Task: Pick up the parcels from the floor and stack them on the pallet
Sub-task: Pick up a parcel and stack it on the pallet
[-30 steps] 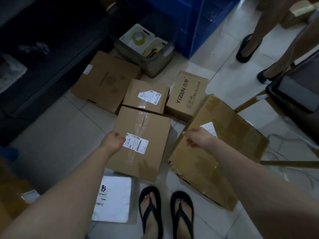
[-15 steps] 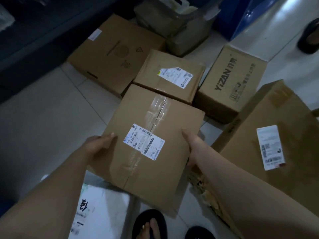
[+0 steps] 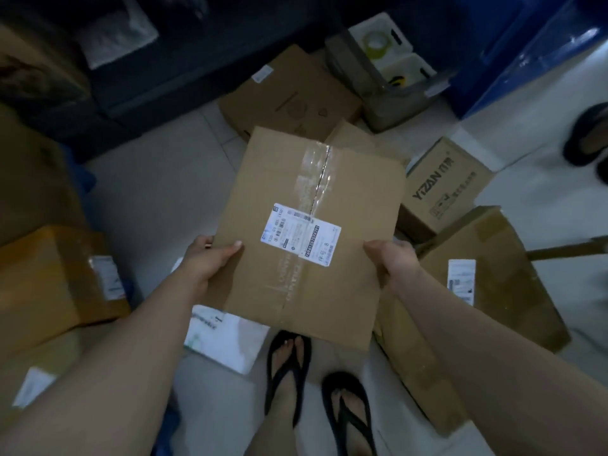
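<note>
A taped brown cardboard parcel (image 3: 329,192) with a white shipping label hangs in the air in front of me, above the floor. My left hand (image 3: 210,258) grips its left edge, thumb on top. My right hand (image 3: 391,261) grips its right edge. On the tiled floor lie more parcels: a large flat box (image 3: 289,100) at the back, a printed box (image 3: 444,189) to the right, a big worn box (image 3: 493,291) at my right, and a white flat packet (image 3: 227,340) by my feet. No pallet is clearly visible.
A grey bin (image 3: 394,103) holding white trays and a tape roll stands at the back. Blue crates (image 3: 526,54) are at the top right, a dark shelf (image 3: 131,77) at the top left. Yellowish boxes (image 3: 56,274) sit at my left. Another person's shoe (image 3: 589,136) is at the far right.
Both hands took hold of the taped parcel's sides and lifted it off the floor toward me. The view swung left, bringing the yellowish boxes into sight.
</note>
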Action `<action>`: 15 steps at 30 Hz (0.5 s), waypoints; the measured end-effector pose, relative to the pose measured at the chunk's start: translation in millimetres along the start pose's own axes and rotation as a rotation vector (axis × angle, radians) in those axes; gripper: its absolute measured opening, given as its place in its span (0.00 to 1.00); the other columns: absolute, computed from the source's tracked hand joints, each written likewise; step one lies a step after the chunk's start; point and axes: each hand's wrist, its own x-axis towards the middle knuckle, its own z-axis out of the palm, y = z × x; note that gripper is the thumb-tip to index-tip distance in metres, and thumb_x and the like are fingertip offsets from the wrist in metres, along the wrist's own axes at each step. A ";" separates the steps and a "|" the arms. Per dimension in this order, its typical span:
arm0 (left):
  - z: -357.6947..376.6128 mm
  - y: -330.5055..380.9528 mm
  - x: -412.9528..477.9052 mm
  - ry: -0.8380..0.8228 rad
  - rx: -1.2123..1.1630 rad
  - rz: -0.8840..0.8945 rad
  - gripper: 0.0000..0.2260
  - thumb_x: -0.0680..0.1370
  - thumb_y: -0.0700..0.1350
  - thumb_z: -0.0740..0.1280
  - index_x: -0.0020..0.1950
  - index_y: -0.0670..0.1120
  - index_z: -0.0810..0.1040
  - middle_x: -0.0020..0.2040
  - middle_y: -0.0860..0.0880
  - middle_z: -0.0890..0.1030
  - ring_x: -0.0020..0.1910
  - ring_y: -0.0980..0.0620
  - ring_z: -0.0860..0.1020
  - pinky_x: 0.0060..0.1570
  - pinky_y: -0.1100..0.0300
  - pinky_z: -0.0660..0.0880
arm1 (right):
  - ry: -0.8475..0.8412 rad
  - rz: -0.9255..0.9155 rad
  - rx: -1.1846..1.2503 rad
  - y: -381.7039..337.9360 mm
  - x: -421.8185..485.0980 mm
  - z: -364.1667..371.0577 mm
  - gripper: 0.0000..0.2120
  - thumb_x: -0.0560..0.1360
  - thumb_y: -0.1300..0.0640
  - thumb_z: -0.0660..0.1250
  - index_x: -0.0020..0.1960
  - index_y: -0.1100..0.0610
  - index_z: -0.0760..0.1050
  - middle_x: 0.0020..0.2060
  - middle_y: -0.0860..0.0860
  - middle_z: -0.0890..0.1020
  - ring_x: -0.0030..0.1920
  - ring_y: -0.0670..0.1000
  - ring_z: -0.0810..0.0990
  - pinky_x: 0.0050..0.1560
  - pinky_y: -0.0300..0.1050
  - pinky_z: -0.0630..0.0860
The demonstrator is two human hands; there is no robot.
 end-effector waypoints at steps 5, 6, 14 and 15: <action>-61.2 -6.9 -86.6 0.072 -0.194 -0.029 0.15 0.70 0.45 0.75 0.51 0.46 0.72 0.49 0.43 0.80 0.39 0.49 0.78 0.45 0.54 0.77 | -0.123 -0.095 -0.130 -34.4 -80.5 14.4 0.25 0.71 0.65 0.70 0.62 0.51 0.64 0.44 0.52 0.78 0.39 0.49 0.76 0.38 0.44 0.74; -73.3 -15.7 -101.5 0.092 -0.232 -0.045 0.16 0.70 0.44 0.75 0.52 0.46 0.72 0.50 0.43 0.80 0.40 0.48 0.78 0.45 0.54 0.76 | -0.161 -0.105 -0.165 -36.4 -94.4 21.7 0.29 0.70 0.66 0.70 0.66 0.51 0.64 0.44 0.51 0.78 0.40 0.50 0.76 0.44 0.47 0.76; -180.4 -102.5 -190.9 0.269 -0.603 -0.153 0.21 0.72 0.40 0.74 0.61 0.41 0.71 0.57 0.41 0.78 0.45 0.47 0.77 0.41 0.56 0.74 | -0.350 -0.283 -0.514 -19.3 -199.0 115.9 0.18 0.71 0.62 0.72 0.58 0.58 0.72 0.40 0.52 0.79 0.38 0.50 0.77 0.38 0.43 0.73; -193.2 -114.8 -199.0 0.280 -0.652 -0.172 0.19 0.72 0.40 0.73 0.59 0.42 0.72 0.57 0.41 0.78 0.46 0.46 0.77 0.45 0.54 0.75 | -0.378 -0.291 -0.542 -14.7 -212.6 130.9 0.17 0.71 0.63 0.71 0.57 0.56 0.72 0.38 0.51 0.78 0.37 0.50 0.77 0.36 0.43 0.73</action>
